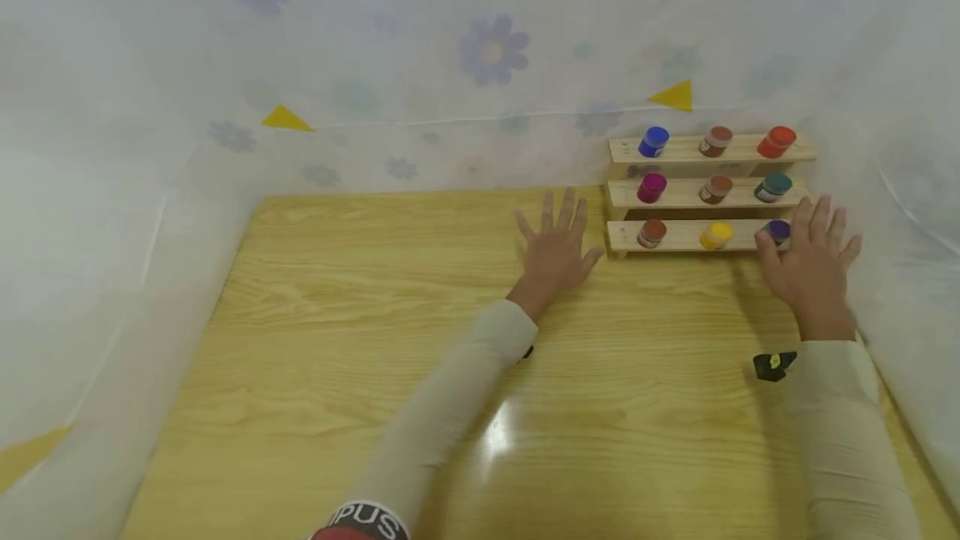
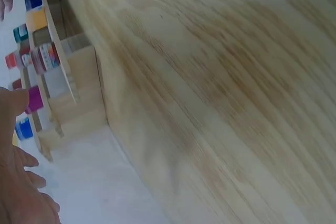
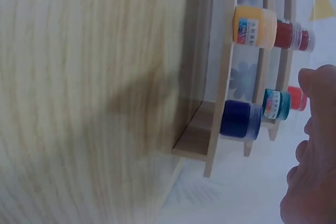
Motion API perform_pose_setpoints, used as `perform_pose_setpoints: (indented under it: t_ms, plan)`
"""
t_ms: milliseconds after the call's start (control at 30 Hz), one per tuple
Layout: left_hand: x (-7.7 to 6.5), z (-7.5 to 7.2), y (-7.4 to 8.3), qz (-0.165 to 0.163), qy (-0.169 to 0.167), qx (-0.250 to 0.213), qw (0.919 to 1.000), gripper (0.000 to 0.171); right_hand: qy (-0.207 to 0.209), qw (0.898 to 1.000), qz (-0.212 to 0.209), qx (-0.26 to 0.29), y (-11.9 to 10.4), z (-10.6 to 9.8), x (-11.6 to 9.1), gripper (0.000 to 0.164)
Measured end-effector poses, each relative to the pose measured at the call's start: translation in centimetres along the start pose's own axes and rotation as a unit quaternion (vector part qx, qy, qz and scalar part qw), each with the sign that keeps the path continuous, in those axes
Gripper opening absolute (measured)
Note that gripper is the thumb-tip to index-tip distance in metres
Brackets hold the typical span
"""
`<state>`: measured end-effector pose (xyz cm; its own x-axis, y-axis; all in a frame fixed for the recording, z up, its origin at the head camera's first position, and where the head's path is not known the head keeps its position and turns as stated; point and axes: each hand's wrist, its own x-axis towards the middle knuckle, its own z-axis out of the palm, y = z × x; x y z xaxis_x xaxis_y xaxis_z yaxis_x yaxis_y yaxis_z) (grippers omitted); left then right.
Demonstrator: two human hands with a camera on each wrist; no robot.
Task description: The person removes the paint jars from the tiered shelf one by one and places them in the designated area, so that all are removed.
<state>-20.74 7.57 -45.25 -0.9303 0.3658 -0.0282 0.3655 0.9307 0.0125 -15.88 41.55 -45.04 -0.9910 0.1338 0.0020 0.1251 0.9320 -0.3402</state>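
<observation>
A three-step wooden rack (image 1: pixel 682 237) stands at the back right of the table, with several small paint jars on its steps. My left hand (image 1: pixel 555 252) is spread just left of the rack, fingers straight, holding nothing. Over the rack's front right corner my right hand (image 1: pixel 813 265) is spread too, its thumb near a dark blue paint jar (image 3: pixel 240 120) and partly covering it in the head view. A yellow paint jar (image 1: pixel 717 235) and a brown one (image 1: pixel 652 233) share that lowest step. A magenta jar (image 1: pixel 652 187) sits on the middle step.
The wood-grain table (image 1: pixel 337 340) reaches left and forward from the rack. White flowered sheeting (image 1: pixel 420 48) hangs behind and at both sides, with yellow triangles (image 1: pixel 675 96) on it. A dark strap piece (image 1: pixel 774 365) shows beside the right wrist.
</observation>
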Motion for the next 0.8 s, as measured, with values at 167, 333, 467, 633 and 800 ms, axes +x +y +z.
perform_pose_setpoints:
  t_ms: [167,333,467,633,800]
  plan:
    - [0.4,0.1,2.0,0.01,-0.007,-0.006,0.9999,0.08,-0.029,0.999,0.008,-0.014,0.9,0.1,-0.2,0.082]
    - [0.6,0.7,3.1,0.006,-0.021,-0.013,0.9997,0.08,-0.054,0.998,0.008,-0.021,1.7,0.7,-0.2,0.082]
    - [0.5,1.1,3.7,0.017,-0.028,-0.008,0.9994,0.08,-0.07,0.997,0.012,-0.017,2.5,1.2,0.0,0.082]
    - [0.5,1.5,4.6,0.045,-0.037,0.013,0.9982,0.081,-0.084,0.996,0.029,-0.015,3.4,1.7,0.2,0.083]
    - [0.5,2.0,5.3,0.051,-0.057,0.014,0.997,0.081,-0.103,0.994,0.03,-0.019,4.1,2.4,0.5,0.08]
